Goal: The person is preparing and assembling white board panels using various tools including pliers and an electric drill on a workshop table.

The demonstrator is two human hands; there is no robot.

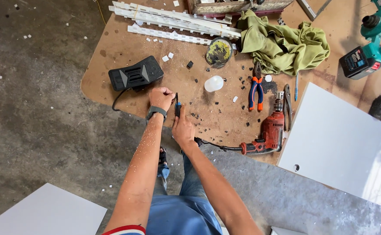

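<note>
Head view: small dark tool with a blue tip (177, 105), upright near worktop (112, 65) front edge, pinched between both hands. Right hand (183, 129) fingers closed round lower shaft; left hand (161, 97) fingers curled shut at tip. Judged light, stiff, thin; best held low on shaft. Black foot pedal (135, 73) just left, red drill (266, 135) right, pliers (255, 89) beyond.

Pliers (255, 92) right of bottle (213, 83); drill (266, 135) below pliers.
</note>
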